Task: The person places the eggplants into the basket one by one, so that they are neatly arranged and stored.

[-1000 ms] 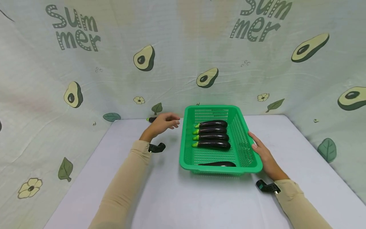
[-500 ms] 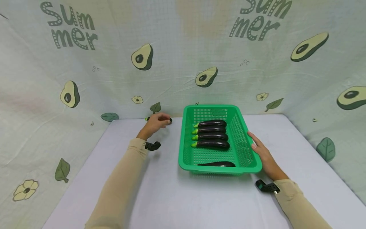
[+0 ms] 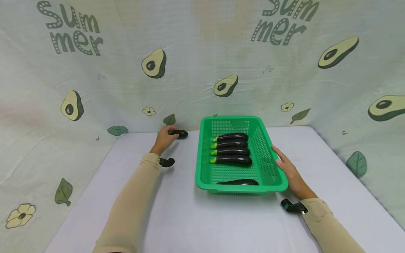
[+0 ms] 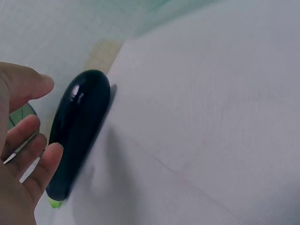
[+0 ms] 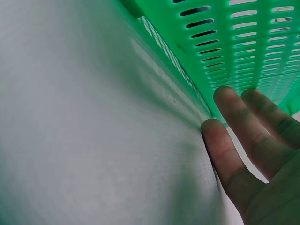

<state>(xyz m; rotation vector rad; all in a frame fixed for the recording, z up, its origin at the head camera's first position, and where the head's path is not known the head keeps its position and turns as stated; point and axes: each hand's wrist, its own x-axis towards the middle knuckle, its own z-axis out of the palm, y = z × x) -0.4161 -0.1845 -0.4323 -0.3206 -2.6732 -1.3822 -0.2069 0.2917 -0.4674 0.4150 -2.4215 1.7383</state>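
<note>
At the table's back edge, left of the basket, lies a dark eggplant (image 3: 181,134). My left hand (image 3: 164,140) reaches over its stem end. In the left wrist view the thumb and fingers (image 4: 49,161) are spread, with the glossy eggplant (image 4: 82,126) just past their tips, and nothing is gripped. My right hand (image 3: 292,177) rests along the right side of a green plastic basket (image 3: 200,158). Its fingers (image 5: 225,147) stretch out straight, tips right at the slotted outer wall (image 5: 220,42). Several eggplants (image 3: 232,151) lie in a row inside, and another eggplant (image 3: 238,182) lies by the near wall, partly hidden.
A white cloth covers the table (image 3: 190,225). Right behind its back edge hangs a printed curtain (image 3: 190,88) with avocados and leaves, which continues along both sides. A black strap sits on each wrist, below long beige sleeves (image 3: 133,200).
My left hand has moved left along the back edge to the eggplant's stem end, uncovering its round end. The right hand stays at the basket. The view has shifted slightly.
</note>
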